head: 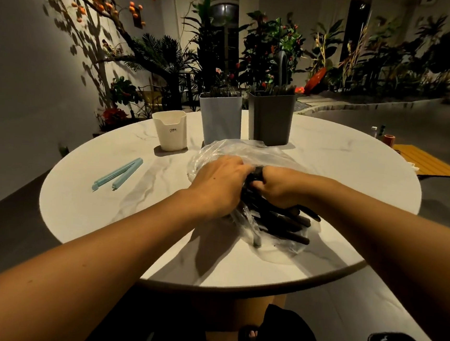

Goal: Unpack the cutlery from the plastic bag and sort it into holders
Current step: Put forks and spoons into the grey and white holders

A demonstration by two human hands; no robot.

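Both bare forearms reach in over the round white marble-look table (84, 212); left hand (218, 182) lies on the clear crumpled plastic bag (274, 245), grip unclear, right hand (278, 187) curls around the black-handled cutlery bundle (282, 221) inside it. Left: open light-blue plastic bag clip (119, 173). Behind: short cream holder (170, 130), tall light-grey holder (219, 118), tall dark-grey holder (270, 117), both tall ones holding cutlery.

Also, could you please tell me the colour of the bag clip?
Light blue bag clip, head view.
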